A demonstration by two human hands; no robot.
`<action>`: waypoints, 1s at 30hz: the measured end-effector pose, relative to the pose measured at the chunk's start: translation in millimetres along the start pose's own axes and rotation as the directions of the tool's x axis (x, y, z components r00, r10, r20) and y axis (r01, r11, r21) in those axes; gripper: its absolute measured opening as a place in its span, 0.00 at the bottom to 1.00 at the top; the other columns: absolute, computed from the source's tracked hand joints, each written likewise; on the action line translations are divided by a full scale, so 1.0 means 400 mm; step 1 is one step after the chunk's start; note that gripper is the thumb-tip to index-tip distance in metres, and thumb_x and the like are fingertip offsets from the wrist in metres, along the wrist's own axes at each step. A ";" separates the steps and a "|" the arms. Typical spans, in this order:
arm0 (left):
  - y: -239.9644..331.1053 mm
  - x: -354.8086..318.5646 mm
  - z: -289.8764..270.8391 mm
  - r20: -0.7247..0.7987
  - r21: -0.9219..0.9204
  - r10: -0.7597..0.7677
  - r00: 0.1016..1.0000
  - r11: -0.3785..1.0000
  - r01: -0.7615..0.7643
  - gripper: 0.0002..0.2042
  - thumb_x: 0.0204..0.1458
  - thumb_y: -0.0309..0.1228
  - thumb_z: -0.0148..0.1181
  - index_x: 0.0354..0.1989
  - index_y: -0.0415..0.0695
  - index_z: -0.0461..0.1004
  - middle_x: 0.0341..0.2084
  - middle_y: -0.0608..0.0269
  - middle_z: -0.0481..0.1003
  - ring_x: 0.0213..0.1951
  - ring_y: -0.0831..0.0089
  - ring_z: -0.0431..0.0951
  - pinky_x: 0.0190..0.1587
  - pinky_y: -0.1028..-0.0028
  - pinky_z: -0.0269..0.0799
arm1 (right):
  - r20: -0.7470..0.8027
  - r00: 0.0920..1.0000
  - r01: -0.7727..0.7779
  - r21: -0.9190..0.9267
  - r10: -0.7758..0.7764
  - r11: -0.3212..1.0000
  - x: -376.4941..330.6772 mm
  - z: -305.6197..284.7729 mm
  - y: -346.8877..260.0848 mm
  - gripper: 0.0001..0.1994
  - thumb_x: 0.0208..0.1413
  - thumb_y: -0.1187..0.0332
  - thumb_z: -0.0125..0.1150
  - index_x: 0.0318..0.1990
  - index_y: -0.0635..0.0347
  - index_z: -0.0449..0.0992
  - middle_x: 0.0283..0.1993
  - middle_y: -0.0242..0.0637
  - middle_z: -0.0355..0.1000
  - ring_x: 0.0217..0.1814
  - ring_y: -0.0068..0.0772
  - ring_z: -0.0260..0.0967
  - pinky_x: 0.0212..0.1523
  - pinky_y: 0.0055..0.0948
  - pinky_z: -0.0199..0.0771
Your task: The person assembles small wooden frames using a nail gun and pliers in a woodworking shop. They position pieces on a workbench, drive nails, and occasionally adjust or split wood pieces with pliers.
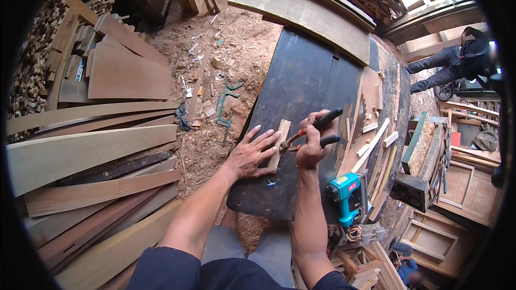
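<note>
A short strip of light wood (281, 127) lies on the dark worktop (301, 70) in front of me. My left hand (251, 154) steadies it from the left, with the fingers fanned out and the thumb near its close end. In my right hand (312, 147) is a pair of pincers (328, 120) with black handles and orange near the joint. Their jaws meet the right side of the strip at about its middle; what they bite on is too small to make out. A teal nail gun (344, 196) stands to the right of my right forearm.
Thin wood strips (371, 145) lie along the worktop's right side, and a wide plank (301, 13) crosses its far end. Stacked boards (97, 153) fill the left. A green clamp (223, 108) rests on the sawdust-covered floor. One person (457, 62) is at far right, another (403, 260) lower right.
</note>
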State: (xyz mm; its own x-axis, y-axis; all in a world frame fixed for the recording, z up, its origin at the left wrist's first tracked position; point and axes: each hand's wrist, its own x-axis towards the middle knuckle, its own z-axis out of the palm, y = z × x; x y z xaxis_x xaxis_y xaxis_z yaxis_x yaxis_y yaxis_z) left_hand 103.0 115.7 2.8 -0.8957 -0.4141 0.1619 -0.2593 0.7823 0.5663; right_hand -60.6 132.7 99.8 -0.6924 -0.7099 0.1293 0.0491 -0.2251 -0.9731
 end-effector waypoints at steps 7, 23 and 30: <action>-0.005 -0.006 -0.001 0.007 0.041 0.020 1.000 0.999 -0.020 0.29 0.47 0.55 0.67 0.52 0.50 0.72 0.70 0.58 0.59 0.73 0.62 0.54 0.75 0.50 0.39 | 0.012 0.996 -0.085 0.017 0.084 0.996 0.050 0.007 -0.002 0.11 0.46 0.78 0.46 0.39 0.60 0.64 0.31 0.31 0.61 0.27 0.18 0.58 0.29 0.18 0.61; -0.047 0.003 -0.010 -0.096 -0.188 0.004 0.995 0.982 -0.022 0.41 0.46 0.57 0.68 0.62 0.47 0.58 0.67 0.51 0.60 0.70 0.56 0.60 0.74 0.51 0.43 | 0.066 0.966 -0.249 -0.002 0.249 0.969 0.223 -0.128 -0.140 0.42 0.40 0.79 0.44 0.71 0.66 0.53 0.55 0.50 0.65 0.57 0.44 0.69 0.60 0.45 0.76; -0.034 0.018 -0.019 -0.053 0.020 0.026 0.998 0.999 -0.025 0.34 0.57 0.54 0.57 0.66 0.48 0.62 0.69 0.60 0.59 0.71 0.63 0.57 0.75 0.55 0.40 | 0.004 0.996 -0.089 -0.092 0.089 0.992 0.060 -0.135 -0.166 0.44 0.40 0.79 0.44 0.74 0.62 0.48 0.64 0.55 0.62 0.67 0.49 0.63 0.69 0.48 0.64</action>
State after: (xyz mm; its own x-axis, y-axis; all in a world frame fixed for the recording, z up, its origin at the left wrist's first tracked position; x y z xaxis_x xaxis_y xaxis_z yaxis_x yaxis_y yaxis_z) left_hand 102.8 98.6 2.3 -0.8818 -0.4176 0.2193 -0.2440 0.8017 0.5457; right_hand -119.2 166.6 157.2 -0.6821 -0.7300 0.0427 0.0439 -0.0991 -0.9941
